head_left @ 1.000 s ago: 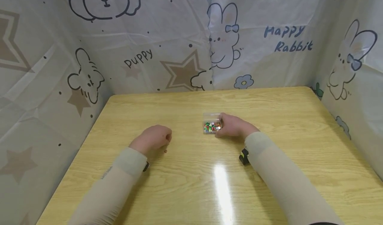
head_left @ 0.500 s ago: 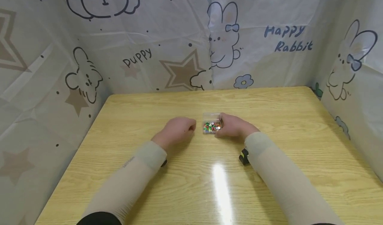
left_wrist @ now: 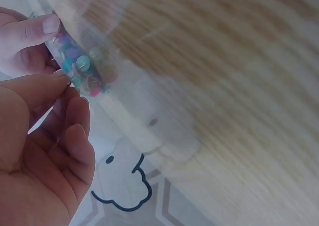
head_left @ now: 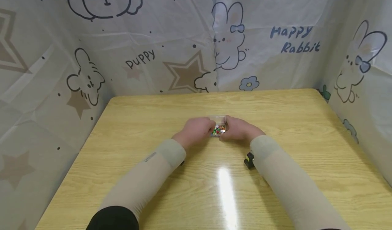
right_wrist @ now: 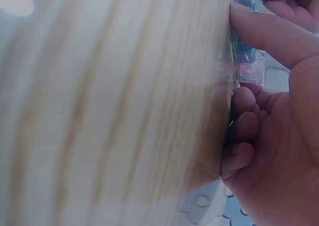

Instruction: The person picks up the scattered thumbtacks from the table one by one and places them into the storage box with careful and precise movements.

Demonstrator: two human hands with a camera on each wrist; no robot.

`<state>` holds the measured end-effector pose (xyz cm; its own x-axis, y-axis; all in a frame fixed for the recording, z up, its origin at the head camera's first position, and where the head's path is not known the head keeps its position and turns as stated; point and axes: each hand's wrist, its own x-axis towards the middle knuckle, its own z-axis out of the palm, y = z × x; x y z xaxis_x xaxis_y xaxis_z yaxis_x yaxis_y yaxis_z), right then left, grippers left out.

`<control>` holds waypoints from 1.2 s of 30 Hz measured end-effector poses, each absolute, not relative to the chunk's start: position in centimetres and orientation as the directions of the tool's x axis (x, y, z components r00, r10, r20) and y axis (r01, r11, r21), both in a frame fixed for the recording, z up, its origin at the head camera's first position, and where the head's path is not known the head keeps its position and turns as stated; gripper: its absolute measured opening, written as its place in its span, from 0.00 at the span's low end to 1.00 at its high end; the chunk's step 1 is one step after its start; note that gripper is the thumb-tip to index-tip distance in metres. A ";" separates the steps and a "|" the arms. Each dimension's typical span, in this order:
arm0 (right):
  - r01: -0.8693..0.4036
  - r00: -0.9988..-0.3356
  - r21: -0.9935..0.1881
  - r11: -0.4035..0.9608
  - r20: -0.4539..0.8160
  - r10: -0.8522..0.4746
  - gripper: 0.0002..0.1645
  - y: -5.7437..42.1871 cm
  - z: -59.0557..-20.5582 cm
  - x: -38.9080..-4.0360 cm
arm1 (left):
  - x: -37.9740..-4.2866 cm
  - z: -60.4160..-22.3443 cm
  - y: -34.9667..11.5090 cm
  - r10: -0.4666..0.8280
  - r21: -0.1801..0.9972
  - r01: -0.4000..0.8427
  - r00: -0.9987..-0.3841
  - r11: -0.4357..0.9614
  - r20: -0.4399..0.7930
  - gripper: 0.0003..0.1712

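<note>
A small clear plastic box (head_left: 218,119) stands on the table with its lid up, holding several colourful thumbtacks (head_left: 218,130) with shiny round heads. My right hand (head_left: 240,128) grips the box's right end, thumb at the near side and fingers behind. At the box's left end is my left hand (head_left: 197,129), its thumb and index fingertips pinched together over the tacks. The left wrist view shows a tiny dark bit between those fingertips (left_wrist: 62,76), seemingly a thumbtack, mostly hidden. The right wrist view catches the box's clear corner (right_wrist: 249,72) beside the right thumb.
The wooden table (head_left: 275,107) has a bright light streak in front of the box. A printed cloth (head_left: 183,26) hangs behind it and along both sides. A dark wrist camera (head_left: 249,160) sits under the right sleeve.
My left hand has moved right, from the table at the left to the box, with its fingertips now over the tacks. The right hand and the box have stayed in place.
</note>
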<state>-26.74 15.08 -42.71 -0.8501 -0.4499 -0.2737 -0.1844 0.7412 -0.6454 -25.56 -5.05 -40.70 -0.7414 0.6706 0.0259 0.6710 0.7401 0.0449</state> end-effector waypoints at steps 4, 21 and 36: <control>-0.185 -0.849 -0.656 0.732 -0.268 -0.455 0.38 15.0 -42.8 -26.7 | -25.5 -41.1 -5.1 0.652 0.028 0.652 -0.758 0.758 0.008 0.07; -0.162 -0.858 -0.638 0.753 -0.287 -0.427 0.41 14.9 -43.0 -26.6 | -24.3 -39.2 -10.0 0.596 0.066 0.593 -0.797 0.803 -0.093 0.06; -0.146 -0.855 -0.653 0.743 -0.295 -0.427 0.40 14.9 -43.3 -26.8 | -21.5 -38.8 -17.2 0.482 0.215 0.432 -0.784 0.876 -0.391 0.08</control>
<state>-26.76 14.88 -43.30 -0.8550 -0.4270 -0.2945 -0.1458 0.7428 -0.6535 -21.46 -17.16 -38.81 -0.7840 0.4823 -0.3908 0.4318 0.8760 0.2149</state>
